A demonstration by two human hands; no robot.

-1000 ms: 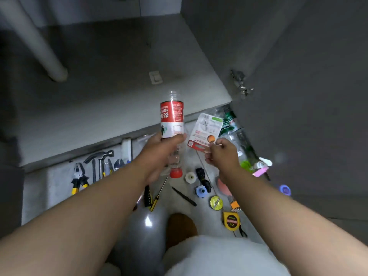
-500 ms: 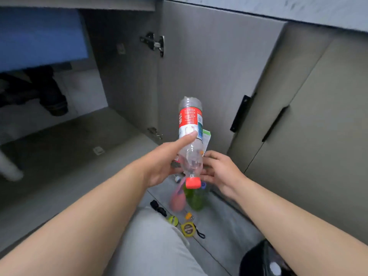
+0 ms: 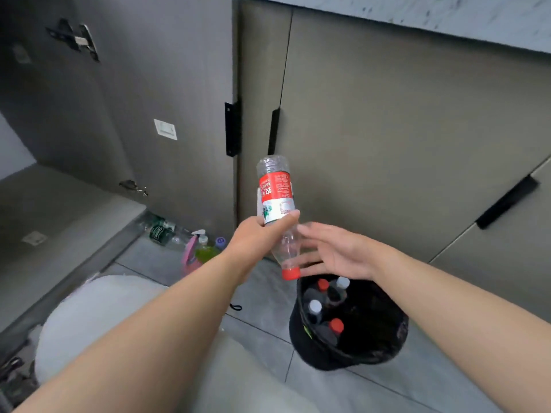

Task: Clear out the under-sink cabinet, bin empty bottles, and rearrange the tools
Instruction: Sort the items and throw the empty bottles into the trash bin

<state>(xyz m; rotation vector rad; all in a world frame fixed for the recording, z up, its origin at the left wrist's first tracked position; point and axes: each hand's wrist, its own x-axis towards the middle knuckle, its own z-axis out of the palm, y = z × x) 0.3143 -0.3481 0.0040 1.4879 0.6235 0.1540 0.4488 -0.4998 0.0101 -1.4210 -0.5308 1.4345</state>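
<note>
My left hand [image 3: 258, 239] grips an empty clear plastic bottle [image 3: 276, 201] with a red and white label, held upside down so its red cap [image 3: 291, 273] points at the floor. The cap hangs just above the near rim of a black bin [image 3: 387, 350] lined with a black bag. Several capped bottles [image 3: 323, 305] lie inside the bin. My right hand [image 3: 337, 254] is spread open beside the bottle's neck, above the bin, holding nothing.
The open cabinet door [image 3: 167, 93] stands to the left, closed doors [image 3: 387, 129] behind the bin. Bottles [image 3: 162, 231] and a pink and green spray bottle [image 3: 198, 248] lie on the tiled floor by the cabinet base. My knee [image 3: 98, 317] is at lower left.
My view swung right from the cabinet and the tools to the black bin. The bottle travelled with my left hand over the bin. My right hand no longer holds the packet and is spread open.
</note>
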